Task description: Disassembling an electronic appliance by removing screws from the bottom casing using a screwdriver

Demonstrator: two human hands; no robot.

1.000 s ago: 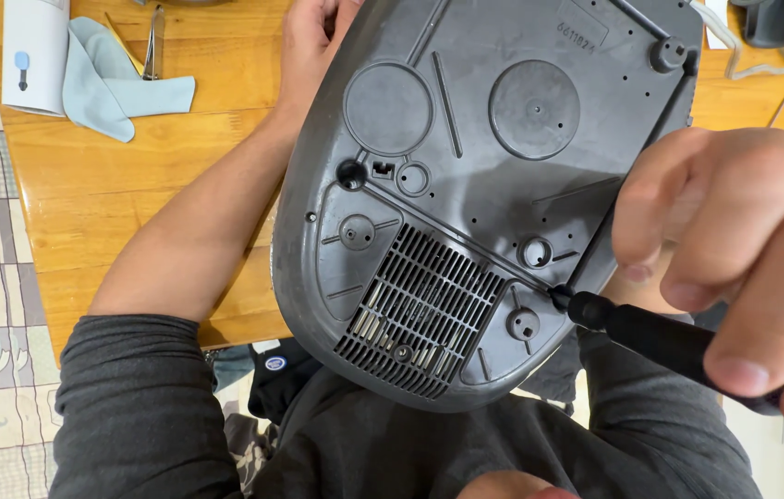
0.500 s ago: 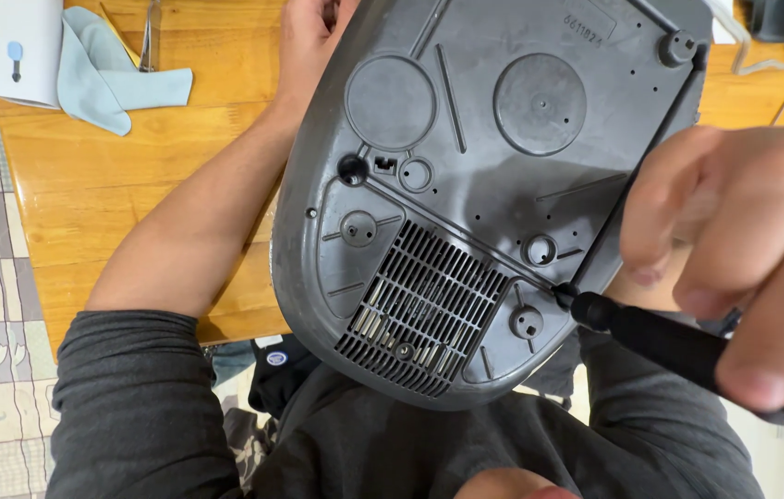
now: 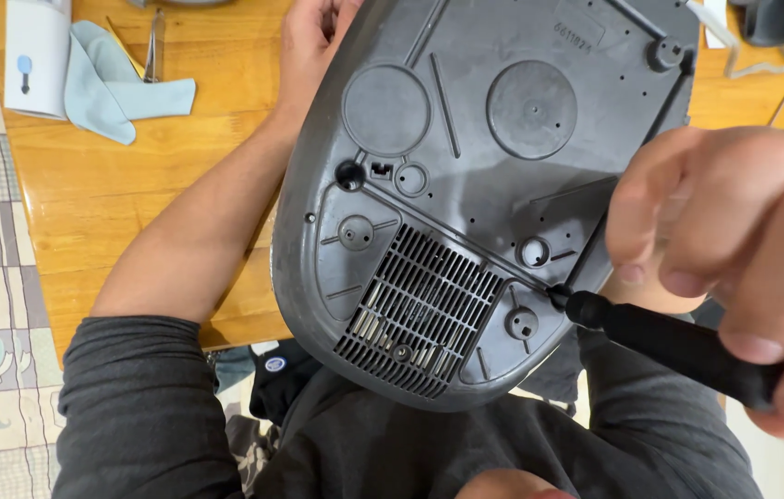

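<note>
The right hand (image 3: pixel 734 268) is closed around the black handle of a screwdriver (image 3: pixel 678 349), its fingers (image 3: pixel 687 208) wrapped tight above the handle and the thumb pressed beneath it; the tool's tip sits just beyond the fingertips, against a recess at the near edge of the grey appliance base (image 3: pixel 466 203). That base — a broad, rounded plastic shell turned underside up — leans tilted over the edge of the table (image 3: pixel 133 194), its lower end toward the person's lap. The left hand (image 3: pixel 313 46) grips the shell's far upper rim; its fingers curl over the edge and are mostly hidden, so how wide they stand cannot be told, though they plainly hold the shell. Just below the screwdriver tip lie a round screw boss (image 3: pixel 521 322) and a slatted vent grille (image 3: pixel 419 310). The shell looks stiff and moulded, likely fairly heavy if its works are inside, with a smooth surface that could slip — the rim is the sound place to hold it, while the thin grille slats look breakable and poor to press on. Well beyond the left fingers, on the table, lie a pale blue cloth (image 3: pixel 115 92), a white container (image 3: pixel 34 55) and scissors (image 3: pixel 156 42).
</note>
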